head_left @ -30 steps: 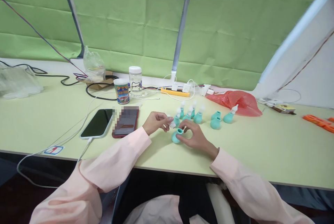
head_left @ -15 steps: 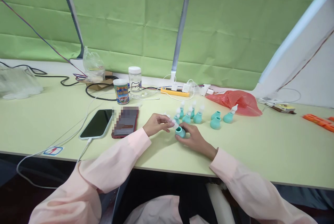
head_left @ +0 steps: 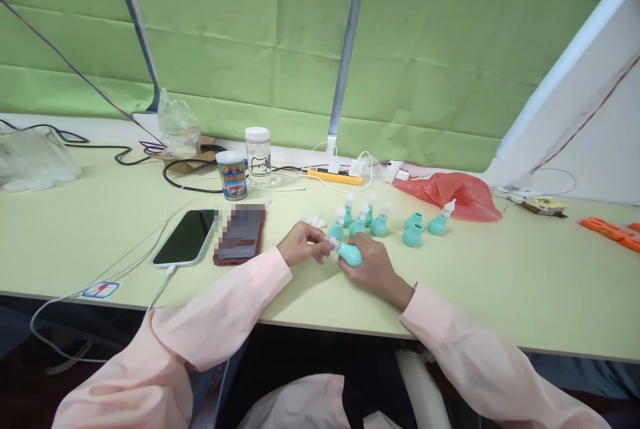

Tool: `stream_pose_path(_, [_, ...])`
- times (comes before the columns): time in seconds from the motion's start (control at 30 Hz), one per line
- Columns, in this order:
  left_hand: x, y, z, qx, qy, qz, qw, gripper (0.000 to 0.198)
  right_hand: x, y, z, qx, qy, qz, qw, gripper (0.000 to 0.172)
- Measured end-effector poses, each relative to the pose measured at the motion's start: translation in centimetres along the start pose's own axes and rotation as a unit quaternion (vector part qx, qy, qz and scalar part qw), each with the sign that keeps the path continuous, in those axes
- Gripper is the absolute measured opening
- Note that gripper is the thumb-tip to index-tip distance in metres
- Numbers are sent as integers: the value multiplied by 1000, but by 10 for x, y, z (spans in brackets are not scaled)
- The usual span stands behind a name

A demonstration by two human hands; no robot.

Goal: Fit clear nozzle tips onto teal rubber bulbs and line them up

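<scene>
My right hand (head_left: 370, 263) is closed around a teal rubber bulb (head_left: 351, 255), which lies tilted with its neck toward the left. My left hand (head_left: 304, 244) pinches a clear-white nozzle (head_left: 333, 242) at the bulb's neck. Just beyond my hands stand several teal bulbs fitted with nozzles, one of them (head_left: 379, 225) at the right of the group. Two bulbs without nozzles, the nearer one (head_left: 413, 235) with its round opening showing, sit farther right. Beside them is another bulb with a nozzle (head_left: 438, 224). Small white pieces (head_left: 315, 221) lie behind my left hand.
Two phones (head_left: 185, 238) (head_left: 241, 235) lie left of my hands. Behind them stand a printed cup (head_left: 234, 177) and a clear jar (head_left: 259, 159). A yellow power strip (head_left: 335, 176) and a red plastic bag (head_left: 455, 195) are at the back; orange parts (head_left: 610, 234) lie far right.
The held bulb has tipped from upright, opening facing up, to lying sideways. The nozzle in my left hand now meets its neck. My left hand has shifted slightly, uncovering the white pieces.
</scene>
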State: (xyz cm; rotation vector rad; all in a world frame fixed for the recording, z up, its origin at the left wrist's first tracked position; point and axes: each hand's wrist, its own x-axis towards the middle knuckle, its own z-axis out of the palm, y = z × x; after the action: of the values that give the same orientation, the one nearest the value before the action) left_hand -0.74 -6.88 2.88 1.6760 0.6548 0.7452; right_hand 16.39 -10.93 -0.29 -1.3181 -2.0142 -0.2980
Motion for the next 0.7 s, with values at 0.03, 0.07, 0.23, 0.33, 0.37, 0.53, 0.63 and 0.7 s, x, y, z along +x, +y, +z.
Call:
stream_pose_path(0.03, [0, -1, 0, -7, -6, -3, 1000, 28, 0, -1, 0, -3, -7, 4, 1000, 12])
stream_pose_path(0.07, [1, -2, 0, -12, -13, -5, 1000, 29, -1, -3, 0, 5, -15, 11, 1000, 10])
stream_pose_path(0.23, [1, -5, 2, -41, -31, 8, 999, 32, 3, -9, -5, 185, -85, 78, 976, 3])
stream_pose_path(0.33, [0, -4, 4, -72, -32, 6, 997, 33, 8, -9, -7, 314, -128, 130, 932, 4])
stream_pose_path(0.37, [0, -3, 4, -81, -34, 5, 996, 33, 10, -9, -8, 354, -150, 151, 911, 4])
stream_pose_path(0.53, [-1, -2, -1, -109, -47, 16, 993, 32, 14, -15, -11, 523, -239, 263, 775, 3])
stream_pose_path(0.63, [-1, -1, -2, -108, -46, 20, 993, 32, 13, -18, -10, 614, -264, 297, 682, 6])
stream_pose_path(0.7, [-2, 1, -2, -99, -47, 17, 994, 32, 13, -16, -7, 659, -297, 312, 617, 10])
